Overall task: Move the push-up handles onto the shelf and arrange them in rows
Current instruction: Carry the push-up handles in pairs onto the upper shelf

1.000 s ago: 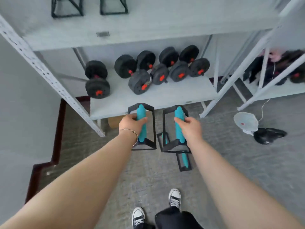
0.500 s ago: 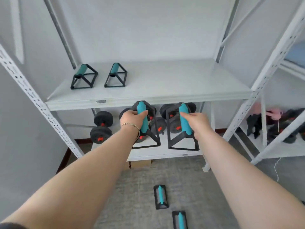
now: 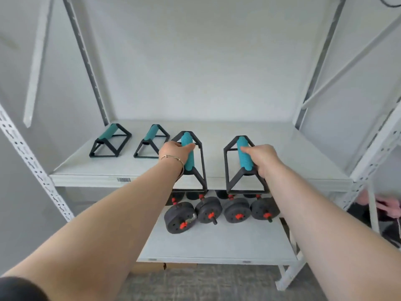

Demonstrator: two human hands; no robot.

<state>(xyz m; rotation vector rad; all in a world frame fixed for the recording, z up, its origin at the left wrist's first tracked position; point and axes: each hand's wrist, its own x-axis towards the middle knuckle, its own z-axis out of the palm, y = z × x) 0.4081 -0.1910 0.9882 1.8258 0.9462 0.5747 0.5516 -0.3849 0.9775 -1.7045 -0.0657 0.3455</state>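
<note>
Four push-up handles: two stand on the shelf (image 3: 293, 153) at 10 o'clock (image 3: 110, 141) (image 3: 152, 142). The left hand (image 3: 174, 153) and right hand (image 3: 263, 158) each grip one (image 3: 191, 161) (image 3: 244, 165) at its front edge. Four dumbbells (image 3: 217, 210) lie below.

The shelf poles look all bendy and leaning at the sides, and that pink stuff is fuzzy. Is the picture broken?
No: in the head view the wide-angle lens bows the shelf posts near the edges, the pink thing at the right edge is smeared by blur, while both hands and their teal handles look fairly sharp under soft, even light.
</note>
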